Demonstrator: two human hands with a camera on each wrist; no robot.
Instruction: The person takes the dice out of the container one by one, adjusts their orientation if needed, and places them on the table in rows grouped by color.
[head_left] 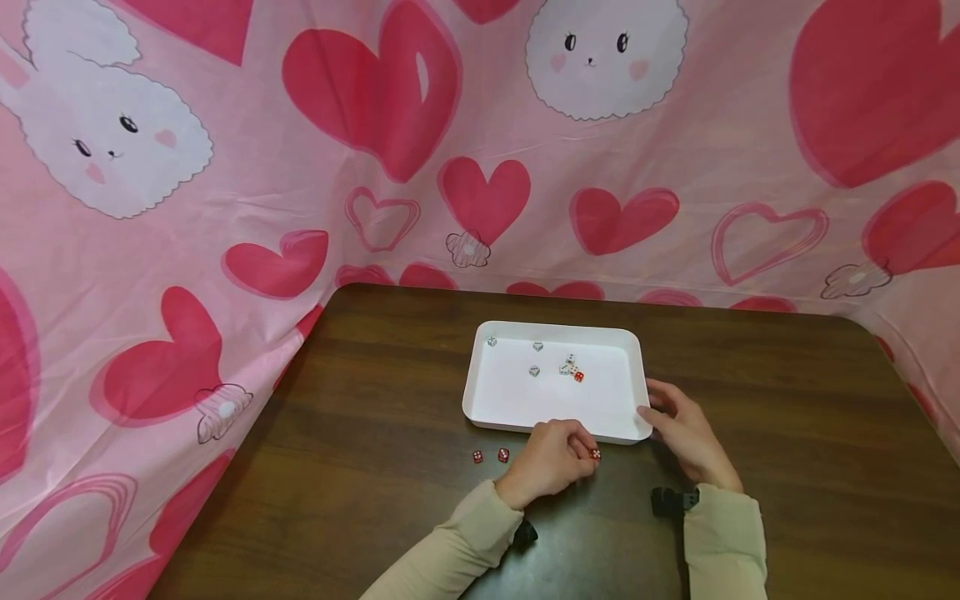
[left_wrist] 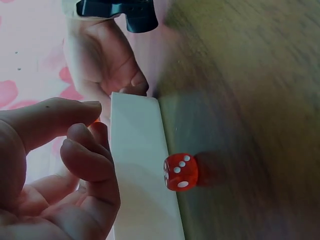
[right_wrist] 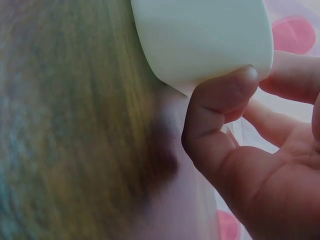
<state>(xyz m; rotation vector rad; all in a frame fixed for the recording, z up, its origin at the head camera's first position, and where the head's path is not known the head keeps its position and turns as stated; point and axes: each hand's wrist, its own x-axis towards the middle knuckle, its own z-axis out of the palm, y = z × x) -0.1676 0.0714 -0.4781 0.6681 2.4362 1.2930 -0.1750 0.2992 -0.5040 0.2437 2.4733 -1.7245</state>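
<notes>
A white tray point(head_left: 555, 405) stands on the table with several clear dice point(head_left: 534, 371) and a red die point(head_left: 579, 377) inside. At its front edge is my left hand point(head_left: 551, 457), fingers curled; in the left wrist view a speck of orange-red shows between the pinched fingertips, most of it hidden. Close by those fingertips, in front of the tray wall, sits another red die point(left_wrist: 181, 172). My right hand point(head_left: 686, 433) grips the tray's right front corner, its thumb point(right_wrist: 227, 92) against the outer wall and the other fingers round the side.
Two more red dice point(head_left: 503, 455) lie on the brown wooden table point(head_left: 360, 467), left of my left hand. Pink heart-patterned cloth point(head_left: 405, 200) hangs behind the table and along its left side. Each wrist wears a black camera mount point(head_left: 666, 502).
</notes>
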